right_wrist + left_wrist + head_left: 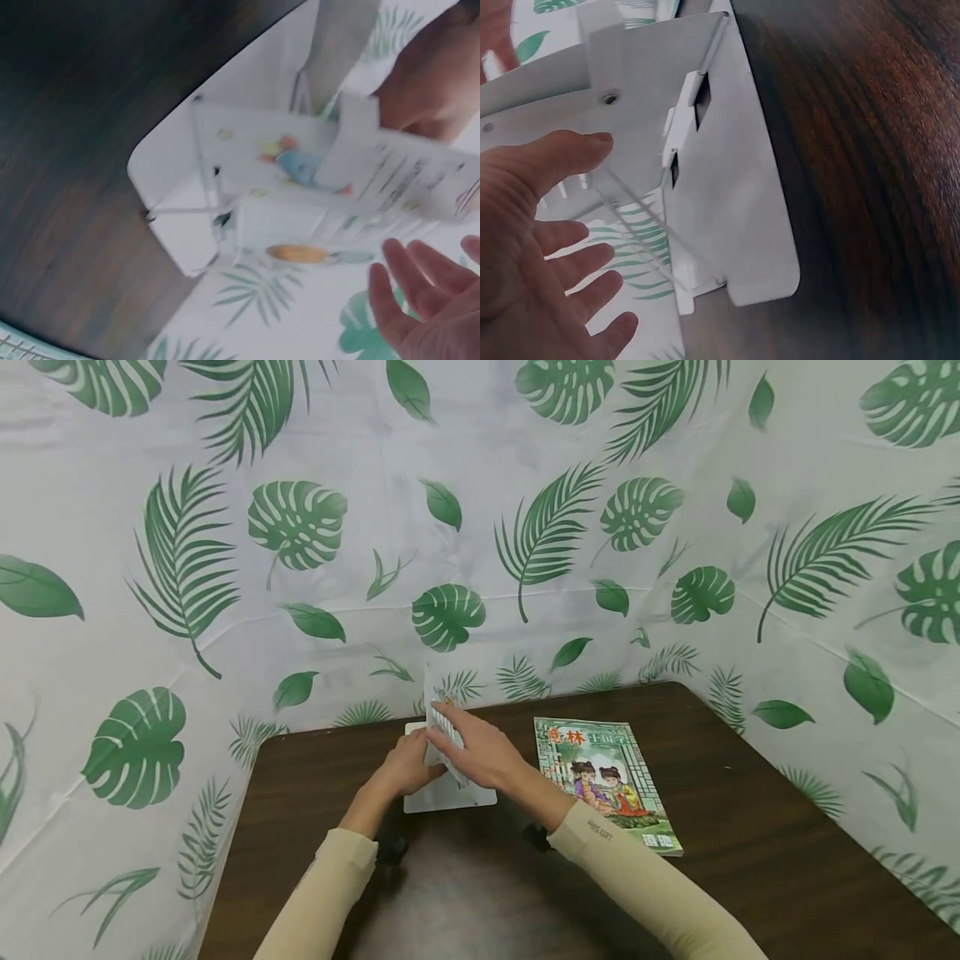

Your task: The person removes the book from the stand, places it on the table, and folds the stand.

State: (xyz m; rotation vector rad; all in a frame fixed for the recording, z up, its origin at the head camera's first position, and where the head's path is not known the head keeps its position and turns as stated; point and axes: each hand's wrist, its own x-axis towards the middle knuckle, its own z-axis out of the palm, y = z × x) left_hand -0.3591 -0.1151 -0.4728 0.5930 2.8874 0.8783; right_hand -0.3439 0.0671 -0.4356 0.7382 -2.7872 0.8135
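Note:
A white reading stand (742, 187) sits on the table, its flat base plate (450, 799) under a raised panel (255, 142) printed with a blue fish and lettering. Thin wire rods link panel and base. On the stand's left is my left hand (408, 766); in the left wrist view its thumb lies over the panel and its fingers (592, 262) are spread loosely. My right hand (480, 747) is at the panel's right side, fingers extended. In the right wrist view those fingers (412, 285) look loose beside the panel, and contact there is unclear.
To the right of the stand, a green illustrated magazine (607, 781) lies flat on the dark brown wooden table (300, 827). A white cloth with green leaves (360, 510) hangs behind the table and along its right side.

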